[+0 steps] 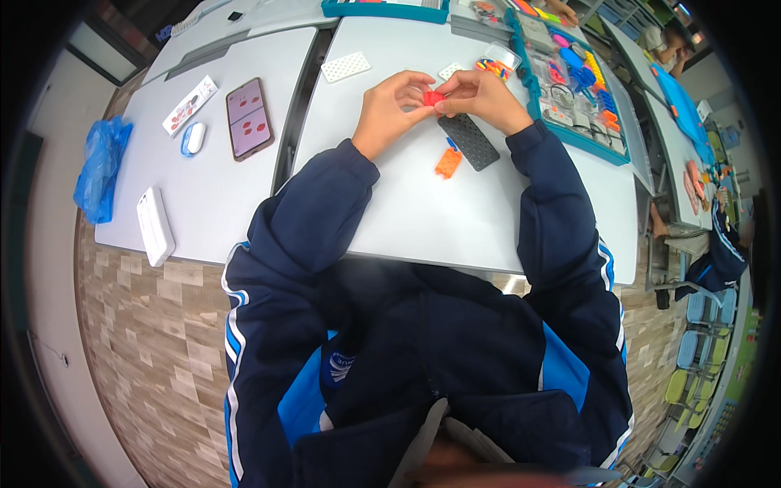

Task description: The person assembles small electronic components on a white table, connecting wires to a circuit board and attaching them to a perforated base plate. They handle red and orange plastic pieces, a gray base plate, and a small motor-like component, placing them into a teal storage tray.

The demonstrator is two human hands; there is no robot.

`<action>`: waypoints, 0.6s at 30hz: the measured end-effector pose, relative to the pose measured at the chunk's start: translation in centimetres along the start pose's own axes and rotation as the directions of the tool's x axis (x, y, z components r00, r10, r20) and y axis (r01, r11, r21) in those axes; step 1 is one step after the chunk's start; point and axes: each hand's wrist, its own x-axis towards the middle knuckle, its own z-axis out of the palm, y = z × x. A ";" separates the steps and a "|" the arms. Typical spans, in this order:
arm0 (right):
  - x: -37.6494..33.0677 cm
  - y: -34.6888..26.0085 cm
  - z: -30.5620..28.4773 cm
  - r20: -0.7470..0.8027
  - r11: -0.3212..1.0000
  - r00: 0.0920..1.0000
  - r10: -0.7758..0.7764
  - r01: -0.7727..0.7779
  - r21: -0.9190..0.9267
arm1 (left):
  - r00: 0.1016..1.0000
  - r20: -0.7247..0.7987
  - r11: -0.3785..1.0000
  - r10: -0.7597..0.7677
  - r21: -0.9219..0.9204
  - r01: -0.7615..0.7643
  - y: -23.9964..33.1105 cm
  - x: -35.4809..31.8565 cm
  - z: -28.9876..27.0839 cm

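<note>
Between my two hands, above the white table, is a small red plastic building piece (433,98). My left hand (396,104) pinches it from the left, and my right hand (480,96) has thumb and fingers on its other side. The fingers cover part of the piece, so its full shape is hidden. Just below my right hand lies a dark grey plate with holes (469,141). Beside that plate, on its left, rests an orange block (447,164) with a small blue piece (453,144) at its upper end.
A teal-edged case (533,106) of colourful parts stands at the right, near a clear box of small pieces (498,63). White perforated plates (346,67) lie farther back. Leftward are a phone (250,119), a printed card (189,106), a white power bank (155,226) and a blue bag (102,169).
</note>
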 end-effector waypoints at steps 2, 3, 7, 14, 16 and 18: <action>0.1 0.2 0.0 0.004 1.000 1.000 0.001 -0.001 0.023 | 0.997 0.015 0.996 0.075 0.051 -0.075 -0.3 0.0 -0.1; 0.2 0.3 0.0 0.003 1.000 1.000 0.004 -0.004 0.031 | 0.997 0.018 0.997 0.074 0.028 -0.074 -0.5 0.0 -0.1; 0.4 0.6 -0.2 0.023 0.996 0.999 -0.046 0.044 0.083 | 1.000 0.008 0.984 0.018 -0.178 -0.016 -1.1 0.1 -0.2; -0.1 -0.3 -0.2 0.019 0.977 1.000 -0.018 0.013 0.212 | 0.986 0.051 0.939 -0.161 -0.301 0.169 0.0 0.4 -0.9; -0.3 -0.8 -0.2 -0.009 0.976 1.000 -0.024 0.026 0.218 | 0.989 0.030 0.941 -0.145 -0.306 0.147 0.5 0.5 -0.9; -0.5 -1.2 -0.3 0.008 0.963 1.000 0.018 -0.019 0.268 | 0.992 0.019 0.934 -0.128 -0.333 0.127 0.7 0.4 -0.5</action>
